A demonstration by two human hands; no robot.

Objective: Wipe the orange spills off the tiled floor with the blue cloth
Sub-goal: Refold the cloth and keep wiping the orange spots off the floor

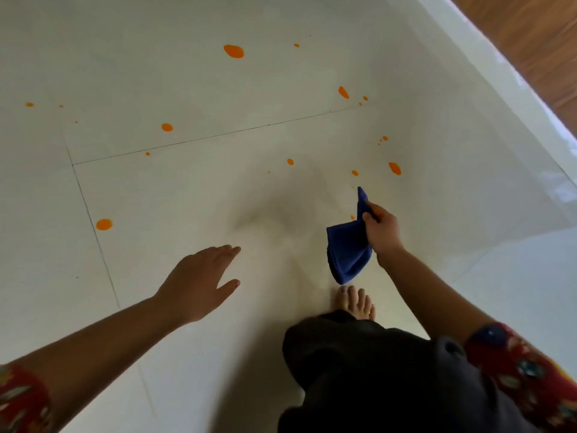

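Observation:
Several orange spills dot the white tiled floor (187, 189): a large one (233, 51) far ahead, one (104, 224) at the left, one (394, 168) just beyond the cloth, and many small drops between. My right hand (382, 229) grips the blue cloth (348, 245), which hangs folded above the floor with one corner sticking up past my fingers. My left hand (199, 282) is stretched forward over the floor with straight fingers and holds nothing.
My bare foot (356, 303) stands on the tile just below the cloth, with dark trousers (374, 376) under it. A white skirting (499, 89) and a wooden surface (537, 35) run along the upper right. Dark grout lines cross the floor.

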